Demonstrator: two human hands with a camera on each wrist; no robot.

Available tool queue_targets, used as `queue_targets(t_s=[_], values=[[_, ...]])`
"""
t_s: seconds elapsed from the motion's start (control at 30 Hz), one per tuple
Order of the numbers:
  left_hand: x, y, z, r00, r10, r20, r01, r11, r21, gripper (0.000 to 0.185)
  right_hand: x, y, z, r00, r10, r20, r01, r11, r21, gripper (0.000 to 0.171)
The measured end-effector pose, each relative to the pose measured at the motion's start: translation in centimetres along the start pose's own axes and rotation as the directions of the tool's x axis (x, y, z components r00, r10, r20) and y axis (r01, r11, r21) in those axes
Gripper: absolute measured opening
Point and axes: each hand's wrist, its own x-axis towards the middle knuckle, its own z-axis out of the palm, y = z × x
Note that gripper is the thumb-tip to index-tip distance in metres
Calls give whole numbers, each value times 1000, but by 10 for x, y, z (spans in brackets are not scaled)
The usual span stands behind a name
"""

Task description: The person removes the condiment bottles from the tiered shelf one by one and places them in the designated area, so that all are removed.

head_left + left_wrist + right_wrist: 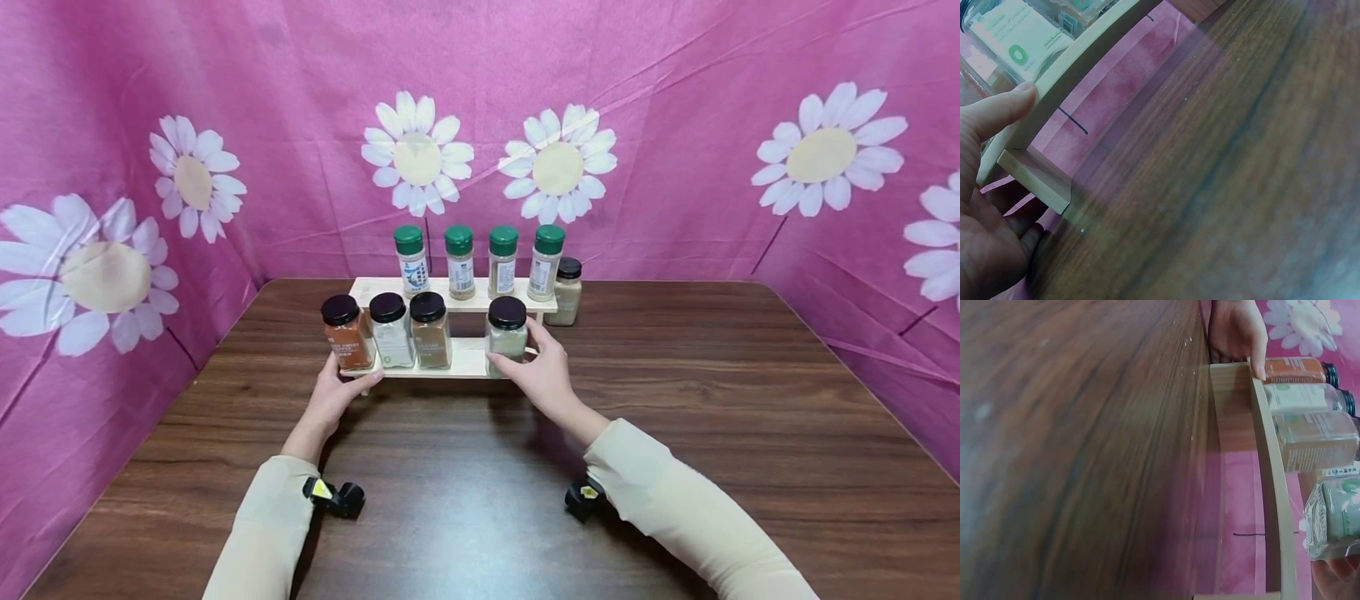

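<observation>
A two-tier wooden spice rack [465,360] stands on the dark wooden table [480,467]. Its upper shelf carries several green-capped bottles [459,262]. On the lower shelf stand an orange jar [347,335], a white jar [392,332] and a brown jar [431,332], all black-capped. My left hand [358,377] grips the rack's left end, thumb [1004,109] on the front edge [1079,69]. My right hand [521,354] holds a pale green jar [507,335] at the shelf's right part, also seen as the pale green jar [1335,515] in the right wrist view.
Another black-capped jar [567,292] stands on the table behind the rack's right end. A pink cloth with white daisies [558,162] walls in the back and both sides. Bare tabletop [750,400] stretches right and in front.
</observation>
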Motion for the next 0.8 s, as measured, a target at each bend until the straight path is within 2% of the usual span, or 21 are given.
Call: queue_targets(t_s=[0.17,0.33,0.57,0.8], values=[[0,0,0,1000,3,1,-3,1000,-3,69,2,22,-11,1000,-15,4,15,1000,18,53],[0,0,-1,1000,6,3,-6,1000,-4,69,-1,26,-26,1000,-23,3,23,999,-23,53],[0,0,-1,1000,9,-5,-9,1000,-1,69,-3,24,-45,1000,28,-2,-28,998,-63,51],[1,-2,0,1000,18,-6,-18,1000,-5,67,-7,30,-66,999,38,-32,-41,994,-102,49]])
